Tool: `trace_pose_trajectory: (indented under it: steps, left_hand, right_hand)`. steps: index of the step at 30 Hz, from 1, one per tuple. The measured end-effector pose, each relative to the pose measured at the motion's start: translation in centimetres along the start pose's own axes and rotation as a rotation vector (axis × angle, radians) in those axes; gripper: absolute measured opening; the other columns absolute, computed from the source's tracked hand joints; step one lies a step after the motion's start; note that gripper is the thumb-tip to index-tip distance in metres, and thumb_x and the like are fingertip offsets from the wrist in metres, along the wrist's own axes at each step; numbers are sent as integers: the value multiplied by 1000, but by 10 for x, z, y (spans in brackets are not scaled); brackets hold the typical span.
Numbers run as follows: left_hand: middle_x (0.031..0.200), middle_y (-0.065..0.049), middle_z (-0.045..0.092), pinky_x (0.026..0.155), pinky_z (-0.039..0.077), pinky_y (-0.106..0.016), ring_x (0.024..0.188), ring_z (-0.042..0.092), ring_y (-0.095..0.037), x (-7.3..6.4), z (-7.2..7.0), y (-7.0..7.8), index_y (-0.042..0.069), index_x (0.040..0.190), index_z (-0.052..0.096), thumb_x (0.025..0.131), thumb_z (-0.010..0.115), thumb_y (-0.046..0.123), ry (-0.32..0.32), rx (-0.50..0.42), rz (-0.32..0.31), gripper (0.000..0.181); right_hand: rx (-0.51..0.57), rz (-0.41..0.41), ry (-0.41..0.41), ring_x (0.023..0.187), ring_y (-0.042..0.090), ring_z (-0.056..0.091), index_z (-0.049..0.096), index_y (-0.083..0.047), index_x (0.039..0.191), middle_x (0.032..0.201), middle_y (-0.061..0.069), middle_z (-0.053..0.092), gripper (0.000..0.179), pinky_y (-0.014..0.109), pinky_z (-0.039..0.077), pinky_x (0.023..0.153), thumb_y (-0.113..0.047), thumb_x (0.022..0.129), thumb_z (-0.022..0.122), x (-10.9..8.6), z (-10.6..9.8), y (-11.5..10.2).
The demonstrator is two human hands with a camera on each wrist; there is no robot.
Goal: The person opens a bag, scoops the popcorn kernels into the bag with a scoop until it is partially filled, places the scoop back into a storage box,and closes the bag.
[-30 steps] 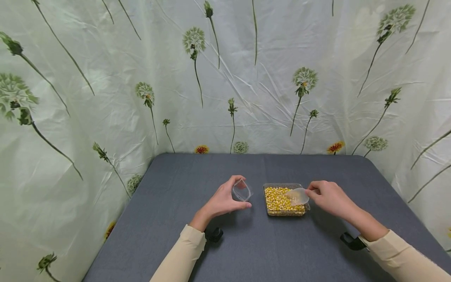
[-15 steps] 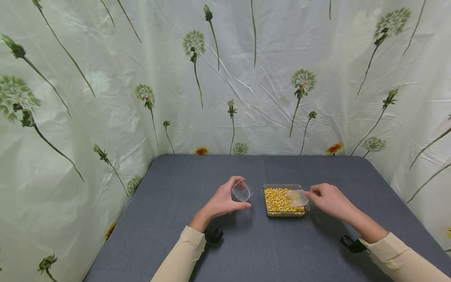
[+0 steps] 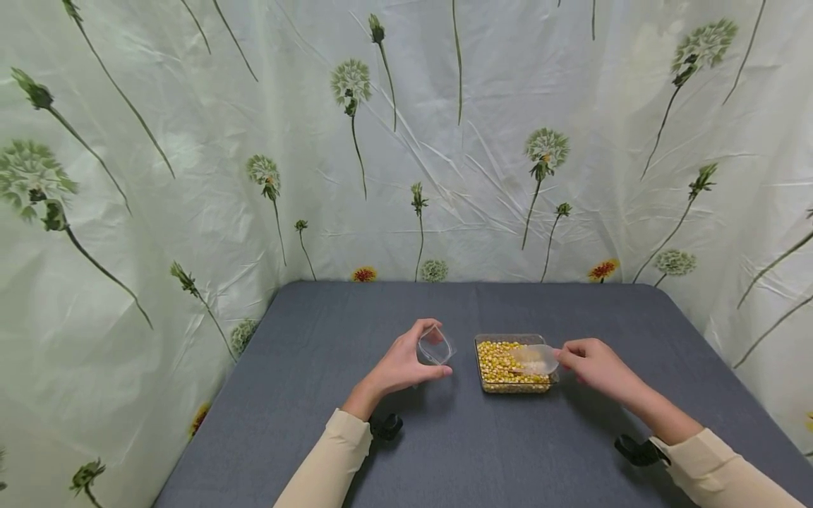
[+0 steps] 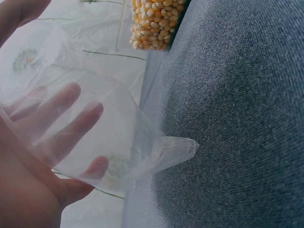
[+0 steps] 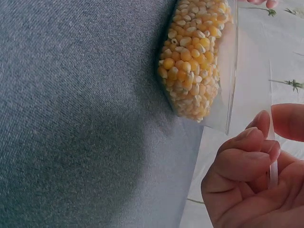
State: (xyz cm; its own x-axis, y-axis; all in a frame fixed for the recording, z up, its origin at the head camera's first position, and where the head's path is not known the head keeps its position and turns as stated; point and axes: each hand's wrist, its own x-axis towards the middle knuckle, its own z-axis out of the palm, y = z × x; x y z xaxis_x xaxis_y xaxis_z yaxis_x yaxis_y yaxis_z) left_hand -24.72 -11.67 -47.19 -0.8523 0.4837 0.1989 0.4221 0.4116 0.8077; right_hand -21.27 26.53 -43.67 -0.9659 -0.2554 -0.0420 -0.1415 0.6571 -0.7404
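Observation:
A translucent plastic scoop (image 3: 541, 360) lies low over the yellow corn kernels (image 3: 498, 360) in a clear rectangular container (image 3: 508, 337). My right hand (image 3: 593, 363) pinches the scoop's handle between thumb and curled fingers, at the container's right side. Kernels show pale through the scoop's bowl. To the left of the container, my left hand (image 3: 406, 360) holds a clear plastic funnel (image 4: 109, 123), its wide mouth turned toward the container side in the head view. Seen from the left wrist, fingers show through the funnel's wall and the narrow spout (image 4: 175, 147) points out over the table.
The dark grey cloth-covered table (image 3: 356, 310) extends around both hands. Behind it hangs a pale curtain (image 3: 470, 176) printed with dandelions. Dark wrist-worn devices, one at the left cuff (image 3: 386, 426) and one at the right cuff (image 3: 638, 450), sit below the wrists.
My right hand has shifted slightly down and right, and the scoop's bowl has changed tilt within the corn. My left hand and the funnel keep nearly the same place.

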Motion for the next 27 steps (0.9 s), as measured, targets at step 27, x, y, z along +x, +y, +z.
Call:
trace_pose_trajectory:
  steps: [27]
  left_hand:
    - [126, -1, 61, 94, 47, -47, 116, 57, -14, -1, 3, 3, 20, 145, 43, 83, 81, 46, 17, 30, 6, 77]
  right_hand:
    - [223, 48, -35, 51, 16, 42, 53, -4, 74, 61, 6, 47, 43, 37, 42, 52, -34, 106, 55, 1, -13, -6]
